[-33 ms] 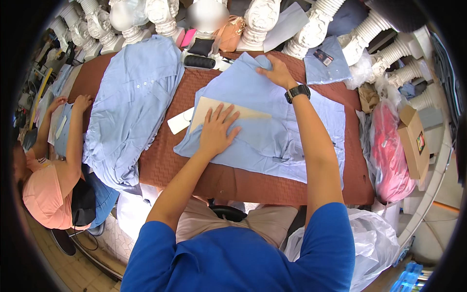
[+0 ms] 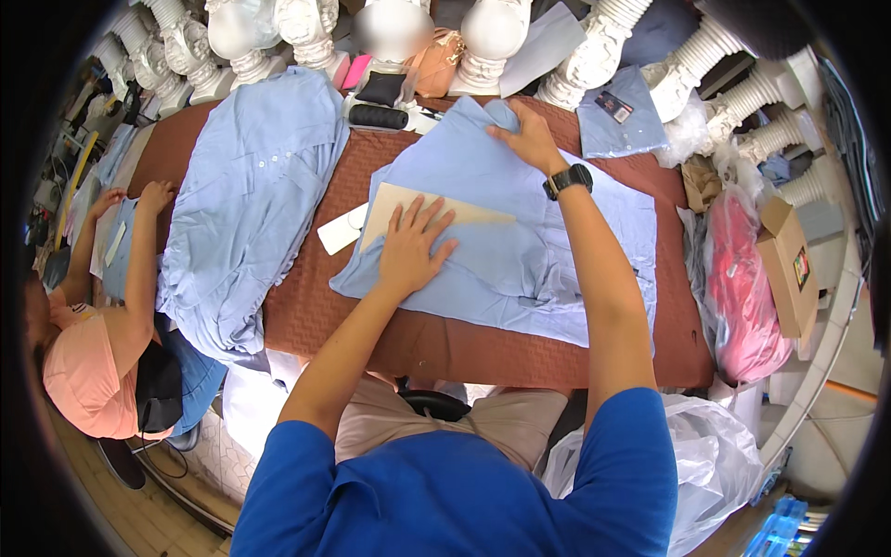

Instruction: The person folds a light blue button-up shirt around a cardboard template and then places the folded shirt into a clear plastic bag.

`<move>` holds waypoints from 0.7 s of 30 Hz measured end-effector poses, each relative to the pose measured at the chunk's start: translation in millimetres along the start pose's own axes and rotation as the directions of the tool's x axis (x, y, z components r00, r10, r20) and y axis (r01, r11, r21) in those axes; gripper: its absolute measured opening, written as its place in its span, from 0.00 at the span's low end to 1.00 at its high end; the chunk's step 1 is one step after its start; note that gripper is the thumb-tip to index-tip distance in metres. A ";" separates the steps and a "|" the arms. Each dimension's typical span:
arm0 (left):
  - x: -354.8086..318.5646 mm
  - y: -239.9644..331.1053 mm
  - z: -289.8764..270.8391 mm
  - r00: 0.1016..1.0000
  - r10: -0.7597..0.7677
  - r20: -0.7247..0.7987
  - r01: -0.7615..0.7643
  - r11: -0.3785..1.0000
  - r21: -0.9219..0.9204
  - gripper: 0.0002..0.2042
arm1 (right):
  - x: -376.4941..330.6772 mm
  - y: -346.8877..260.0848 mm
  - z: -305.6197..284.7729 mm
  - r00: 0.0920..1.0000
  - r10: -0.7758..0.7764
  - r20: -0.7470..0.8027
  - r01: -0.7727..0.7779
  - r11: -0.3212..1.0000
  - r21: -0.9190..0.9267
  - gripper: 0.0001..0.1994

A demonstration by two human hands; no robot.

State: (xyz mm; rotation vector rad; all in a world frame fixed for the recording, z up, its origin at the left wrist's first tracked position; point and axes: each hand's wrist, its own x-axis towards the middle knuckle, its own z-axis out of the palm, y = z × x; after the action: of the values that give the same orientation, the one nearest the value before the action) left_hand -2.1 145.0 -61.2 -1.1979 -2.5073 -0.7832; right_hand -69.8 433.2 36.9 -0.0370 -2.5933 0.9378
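Note:
A light blue shirt (image 2: 483, 260) lies spread on the brown cloth-covered table (image 2: 436, 351), its fabric partly folded over. Beneath my left hand (image 2: 416, 243) is a cream card sheet (image 2: 390, 209), partly covered by the shirt. That hand presses flat, fingers spread, across card and fabric. At the shirt's far edge, my right hand (image 2: 529, 139) pinches a bunched fold of it between thumb and fingers. A black watch (image 2: 568, 180) is on my right wrist. Beside the card, to its left, a white tag (image 2: 342, 230) sticks out from the shirt's edge.
Another light blue shirt (image 2: 255, 200) covers the table's left part. A packed shirt (image 2: 620, 111), a black roll (image 2: 379, 117) and an orange bag (image 2: 434, 65) sit along the far side, before white balusters (image 2: 587, 46). At right are pink bagged goods (image 2: 738, 278) and a cardboard box (image 2: 787, 269). A co-worker (image 2: 97, 371) works at left.

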 end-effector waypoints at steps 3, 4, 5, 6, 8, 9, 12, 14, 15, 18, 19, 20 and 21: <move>-0.4 -1.2 3.0 1.000 0.010 -0.016 -0.010 1.000 -0.011 0.23 | -55.3 -44.6 -10.6 0.994 -0.100 -0.049 0.098 0.994 -0.054 0.22; -1.6 -2.6 1.4 1.000 0.008 -0.020 -0.008 1.000 -0.012 0.23 | -78.0 -72.6 -25.8 0.978 -0.082 0.194 0.059 0.991 0.123 0.22; -2.0 -3.3 1.4 1.000 0.012 -0.023 -0.013 1.000 -0.018 0.23 | -97.8 -90.6 -41.1 0.902 -0.096 0.421 -0.027 0.961 0.276 0.22; -7.5 -9.6 8.1 0.996 0.015 -0.086 -0.023 0.996 -0.088 0.24 | -111.6 -84.2 -54.2 0.948 -0.110 0.298 -0.025 0.910 0.415 0.16; -25.5 -28.7 25.1 0.979 -0.007 -0.202 -0.038 0.976 -0.217 0.26 | -112.3 -28.1 -89.7 0.971 -0.198 0.137 0.200 0.980 -0.005 0.17; -21.7 -26.5 22.3 0.989 -0.010 -0.145 -0.020 0.978 -0.206 0.27 | -112.9 6.7 -107.0 0.961 -0.266 0.070 0.275 0.932 -0.237 0.18; -3.3 -3.4 3.6 0.994 -0.063 0.087 0.074 0.988 -0.133 0.33 | -157.5 96.5 -125.4 0.979 0.106 0.175 0.037 0.751 -0.660 0.24; -10.8 -14.7 13.9 0.994 -0.108 -0.011 0.106 0.988 -0.114 0.34 | -173.8 110.0 -119.9 0.947 0.107 0.303 0.140 0.711 -0.690 0.22; -14.9 -15.2 16.7 0.990 -0.131 -0.049 0.125 0.985 -0.117 0.35 | -179.4 113.0 -122.4 0.950 0.114 0.292 0.162 0.620 -0.768 0.20; -13.0 -21.9 22.0 0.986 -0.163 -0.046 0.154 0.974 -0.166 0.36 | -195.6 124.0 -140.0 0.963 0.013 0.271 0.253 0.319 -0.914 0.11; -12.2 -16.3 20.4 0.983 -0.179 -0.040 0.170 0.970 -0.176 0.36 | -201.8 126.7 -153.3 0.966 0.052 0.253 0.229 0.274 -0.934 0.12; -10.9 -10.9 18.4 0.980 -0.193 -0.035 0.184 0.965 -0.187 0.36 | -207.8 128.9 -169.4 0.969 0.093 0.231 0.205 0.226 -0.952 0.12; -11.0 -6.3 14.2 0.977 -0.212 -0.027 0.203 0.960 -0.194 0.35 | -213.5 126.0 -180.0 0.969 0.131 0.212 0.186 0.182 -0.966 0.13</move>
State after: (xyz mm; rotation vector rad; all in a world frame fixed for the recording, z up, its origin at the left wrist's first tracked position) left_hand -0.1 142.7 -80.0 -0.9660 -2.5956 -1.1122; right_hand 180.1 608.8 12.1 -0.2270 -2.8942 -1.0461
